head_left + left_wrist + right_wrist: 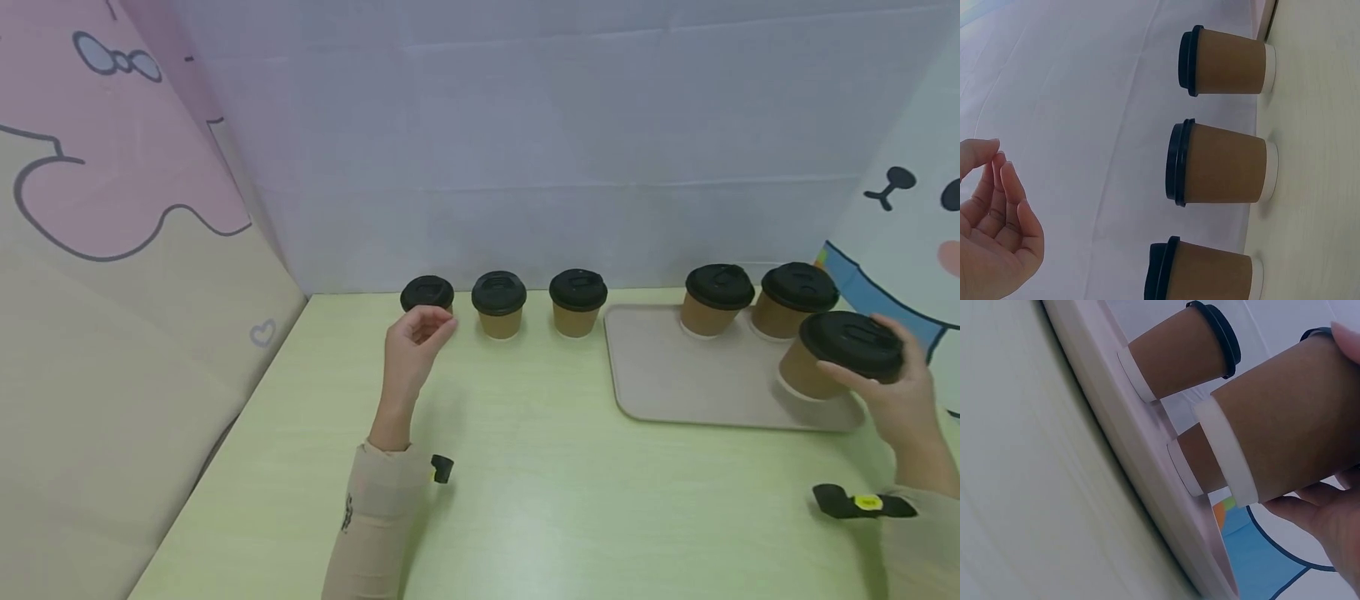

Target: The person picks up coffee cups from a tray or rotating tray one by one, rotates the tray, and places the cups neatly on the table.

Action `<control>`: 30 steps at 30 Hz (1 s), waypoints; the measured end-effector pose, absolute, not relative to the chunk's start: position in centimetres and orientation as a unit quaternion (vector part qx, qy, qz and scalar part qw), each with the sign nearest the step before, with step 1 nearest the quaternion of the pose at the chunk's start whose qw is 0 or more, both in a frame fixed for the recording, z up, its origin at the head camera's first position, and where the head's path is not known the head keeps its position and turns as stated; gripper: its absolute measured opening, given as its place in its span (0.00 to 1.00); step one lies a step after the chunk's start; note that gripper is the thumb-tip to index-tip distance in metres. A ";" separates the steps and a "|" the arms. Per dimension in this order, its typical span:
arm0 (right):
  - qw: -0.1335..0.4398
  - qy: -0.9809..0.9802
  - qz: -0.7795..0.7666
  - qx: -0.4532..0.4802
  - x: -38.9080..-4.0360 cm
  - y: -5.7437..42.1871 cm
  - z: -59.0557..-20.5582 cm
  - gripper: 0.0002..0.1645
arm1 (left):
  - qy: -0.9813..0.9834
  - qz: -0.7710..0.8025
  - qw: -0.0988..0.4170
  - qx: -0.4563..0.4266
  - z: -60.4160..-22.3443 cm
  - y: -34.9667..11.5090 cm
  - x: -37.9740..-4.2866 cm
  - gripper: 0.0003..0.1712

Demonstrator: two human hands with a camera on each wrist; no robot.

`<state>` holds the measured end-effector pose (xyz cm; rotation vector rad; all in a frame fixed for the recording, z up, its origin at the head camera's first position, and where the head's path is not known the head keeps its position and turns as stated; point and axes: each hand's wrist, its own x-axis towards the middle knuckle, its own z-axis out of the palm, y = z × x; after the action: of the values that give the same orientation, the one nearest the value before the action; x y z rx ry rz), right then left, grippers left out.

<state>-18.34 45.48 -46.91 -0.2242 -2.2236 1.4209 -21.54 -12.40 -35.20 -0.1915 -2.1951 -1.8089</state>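
My right hand [903, 400] grips a brown paper coffee cup [1291, 419] with a black lid, thumb and fingers around its upper part. This cup is tilted and held above the right part of the beige tray [675, 392]. Two similar lidded cups, one [708, 317] and another [780, 317], stand at the tray's back. My left hand [415, 354] hovers empty, its fingers loosely curled and thumb tip close to the fingertips. In the head view it partly covers the leftmost cup [427, 292]. Beside that stand a middle cup [500, 321] and another cup [576, 317].
The pale yellow-green table [525, 483] runs back to a whitish cloth wall [525, 150]. Printed panels flank it, a pink-and-cream one [135, 192] on the left and a white one [907, 242] on the right. The tray's raised rim lies near the table's right side.
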 end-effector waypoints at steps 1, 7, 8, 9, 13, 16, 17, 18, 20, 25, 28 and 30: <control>0.245 -0.814 0.521 -0.080 -18.5 45.4 -46.9 0.53 | -0.762 -0.628 0.143 -0.066 -35.2 -12.4 -21.5 0.09; 0.241 -0.816 0.520 -0.077 -19.2 45.1 -47.0 0.54 | -0.760 -0.632 0.137 -0.060 -35.0 -12.5 -21.6 0.09; 0.240 -0.818 0.516 -0.078 -19.3 45.1 -47.0 0.54 | -0.760 -0.633 0.138 -0.060 -35.0 -12.5 -21.6 0.09; 0.239 -0.821 0.513 -0.080 -19.4 45.0 -47.0 0.54 | -0.760 -0.632 0.139 -0.061 -35.0 -12.5 -21.6 0.10; 0.239 -0.824 0.507 -0.076 -19.8 44.7 -47.0 0.54 | -0.760 -0.630 0.147 -0.063 -34.9 -12.6 -21.5 0.10; 0.240 -0.824 0.509 -0.064 -19.8 44.3 -46.9 0.54 | -0.760 -0.628 0.153 -0.066 -35.0 -12.6 -21.5 0.09; 0.242 -0.824 0.509 -0.061 -19.7 44.1 -46.8 0.54 | -0.760 -0.628 0.154 -0.067 -35.0 -12.6 -21.5 0.09; 0.242 -0.825 0.508 -0.059 -19.6 44.0 -46.7 0.54 | -0.760 -0.628 0.154 -0.069 -35.0 -12.6 -21.5 0.10; 0.244 -0.827 0.502 -0.058 -19.3 43.6 -46.6 0.54 | -0.759 -0.628 0.153 -0.073 -35.1 -12.6 -21.5 0.10; 0.248 -0.834 0.491 -0.055 -18.9 43.4 -46.9 0.53 | -0.761 -0.626 0.150 -0.076 -35.1 -12.5 -21.5 0.10; 0.247 -0.838 0.484 -0.048 -19.1 43.6 -47.2 0.53 | -0.762 -0.626 0.149 -0.073 -35.1 -12.5 -21.4 0.10; 0.241 -0.842 0.481 -0.046 -19.0 43.3 -46.9 0.54 | -0.761 -0.627 0.151 -0.073 -35.1 -12.5 -21.2 0.10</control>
<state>-19.05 43.30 -46.94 -0.1263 -2.3034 1.3149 -21.25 -12.52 -35.06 -0.2087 -2.1845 -1.8017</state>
